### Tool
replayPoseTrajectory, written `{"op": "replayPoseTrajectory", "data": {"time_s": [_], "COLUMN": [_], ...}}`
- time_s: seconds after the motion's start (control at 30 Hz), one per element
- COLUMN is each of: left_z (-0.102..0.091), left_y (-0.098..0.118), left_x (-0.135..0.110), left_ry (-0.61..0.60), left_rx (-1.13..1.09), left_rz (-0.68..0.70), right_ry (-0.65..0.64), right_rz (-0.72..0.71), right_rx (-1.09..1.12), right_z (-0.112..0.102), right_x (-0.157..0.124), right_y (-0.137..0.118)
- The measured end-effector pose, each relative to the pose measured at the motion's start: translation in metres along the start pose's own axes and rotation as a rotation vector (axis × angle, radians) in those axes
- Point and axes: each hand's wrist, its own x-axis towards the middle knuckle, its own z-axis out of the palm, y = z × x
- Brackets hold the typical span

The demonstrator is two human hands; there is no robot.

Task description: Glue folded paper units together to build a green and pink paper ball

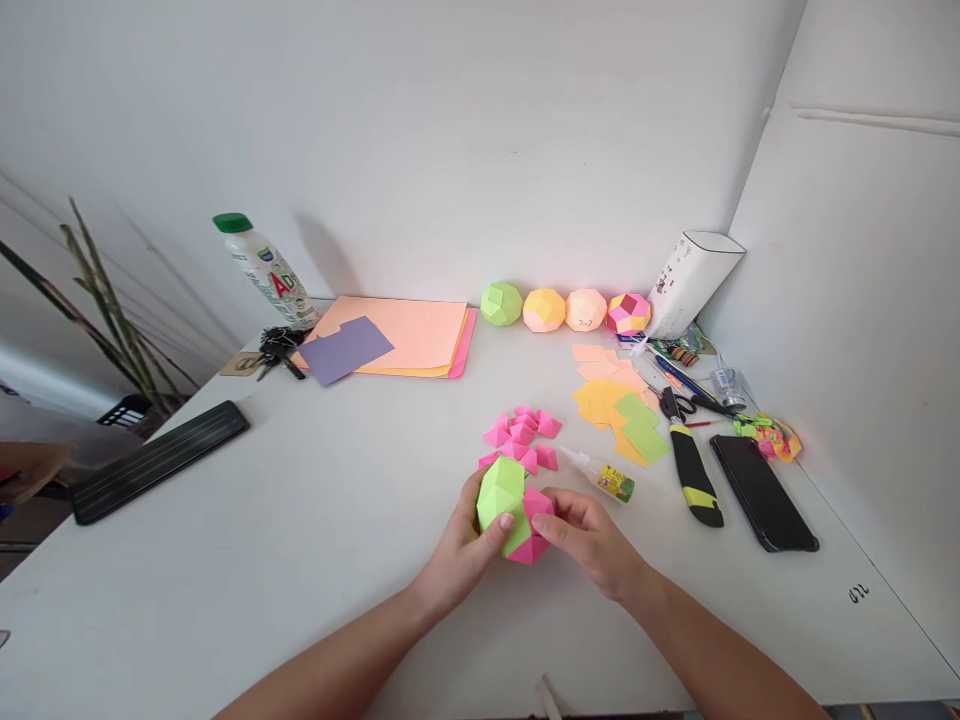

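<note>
A faceted paper ball [501,492], mostly lime green with pink pointed pieces on its right side, is held just above the table near the front. My left hand [469,540] wraps its left side, thumb across the front. With thumb and fingers, my right hand [592,540] pinches a pink part [531,548] at the ball's right. Whether that part is fixed to the ball, I cannot tell. Behind the ball lie several small pink paper pyramids [523,425]. A small glue bottle [611,480] with a white nozzle lies beyond my right hand.
Several finished paper balls [544,310] line the wall. Cut paper pieces [607,400], a utility knife [694,470], scissors [679,404] and a phone [763,492] lie right. Colored sheets [405,330], keys [279,345], a white bottle [266,270] and a black bar [161,460] are left.
</note>
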Motion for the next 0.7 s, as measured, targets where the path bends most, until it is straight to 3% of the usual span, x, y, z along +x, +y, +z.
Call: {"op": "replayPoseTrajectory", "data": {"time_s": [0.7], "left_z": [0.0032], "left_y": [-0.0011], "left_x": [-0.0008], "left_ry": [0.072], "left_rx": [0.066], "left_rz": [0.03], "right_ry": [0.02], "right_rz": [-0.052], "right_rx": [-0.012], "right_z": [0.0008], "right_x": [-0.0007], "right_y": [0.0078]}}
